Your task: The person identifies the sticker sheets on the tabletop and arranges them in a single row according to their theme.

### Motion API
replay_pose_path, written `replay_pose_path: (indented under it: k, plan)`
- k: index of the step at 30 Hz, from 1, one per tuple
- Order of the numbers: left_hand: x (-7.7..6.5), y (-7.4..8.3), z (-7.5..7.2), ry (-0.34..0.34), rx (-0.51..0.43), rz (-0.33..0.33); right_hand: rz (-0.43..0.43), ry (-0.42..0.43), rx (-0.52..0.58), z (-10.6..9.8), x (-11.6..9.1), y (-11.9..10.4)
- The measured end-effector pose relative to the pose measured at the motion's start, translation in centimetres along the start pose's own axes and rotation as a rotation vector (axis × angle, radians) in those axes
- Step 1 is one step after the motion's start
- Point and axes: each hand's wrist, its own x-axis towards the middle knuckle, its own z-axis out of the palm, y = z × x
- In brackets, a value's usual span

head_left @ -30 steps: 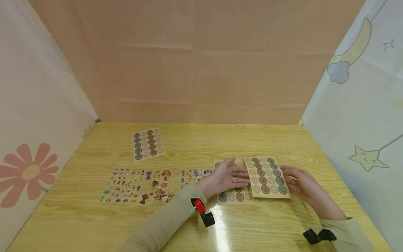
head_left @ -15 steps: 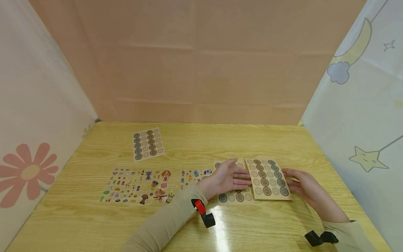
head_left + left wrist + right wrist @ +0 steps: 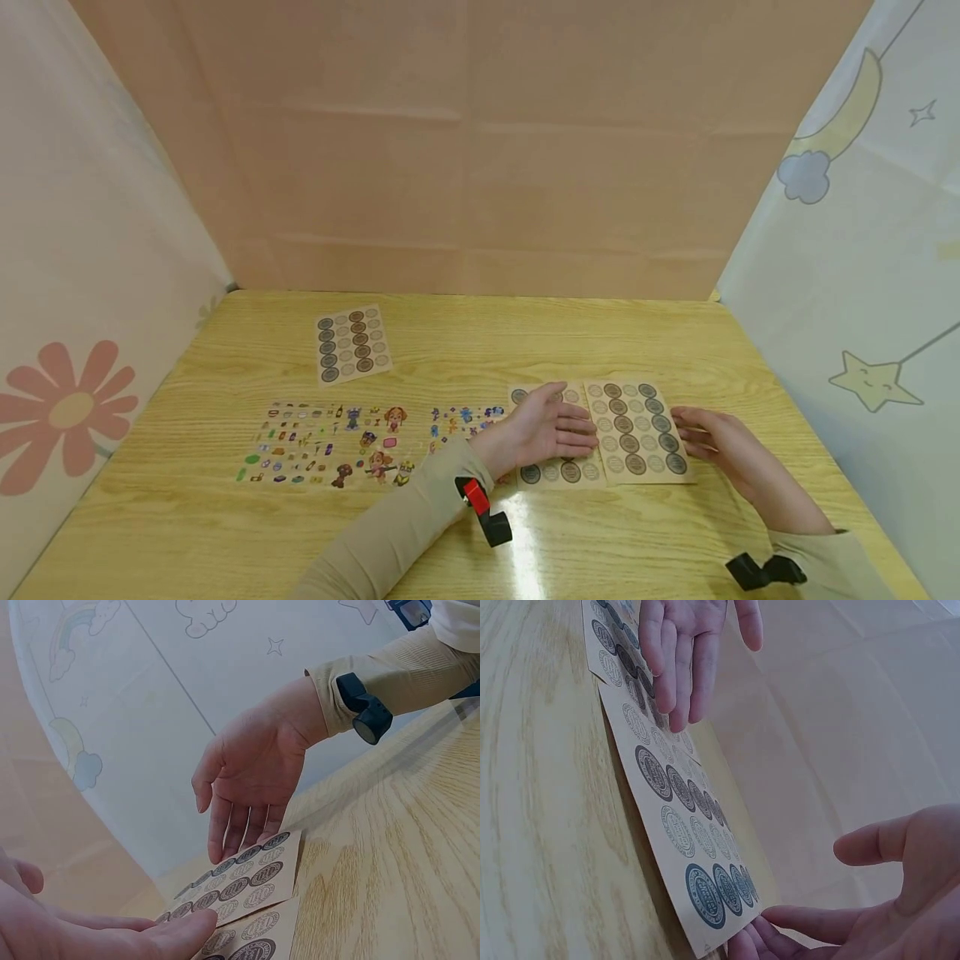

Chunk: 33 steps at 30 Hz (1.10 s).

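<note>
A kraft-brown sheet of round seal stickers (image 3: 637,442) lies on the right of the table, its left edge against a matching sticker sheet (image 3: 551,473). My left hand (image 3: 536,425) is over that second sheet, palm turned to the right, with straight fingertips at the seam between the two. My right hand (image 3: 723,446) is at the right edge of the first sheet. In the right wrist view, the fingertips (image 3: 754,941) of this hand reach that edge, and the sheet's long near edge (image 3: 656,866) stands slightly off the wood. The left hand's fingers cover part of the second sheet.
Left of the hands lie a clear sheet of small cartoon stickers (image 3: 322,442) and another sheet with blue figures (image 3: 457,417), partly hidden by the left arm. A third seal sticker sheet (image 3: 352,343) lies farther back. A peach backdrop (image 3: 472,167) closes off the table's rear.
The right seal sticker sheet, tilted and raised earlier, has come down nearly flat beside the second sheet. The right hand has shifted slightly to the right; the left hand has barely moved.
</note>
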Motion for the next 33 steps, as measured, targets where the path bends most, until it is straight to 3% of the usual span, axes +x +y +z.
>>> replay_pose_path:
  k: [33]
  plan:
    - [0.26, -0.28, 0.08, 0.038, 0.016, 0.011, 0.001, -0.003, 0.019, -0.15, 0.47, -0.29]
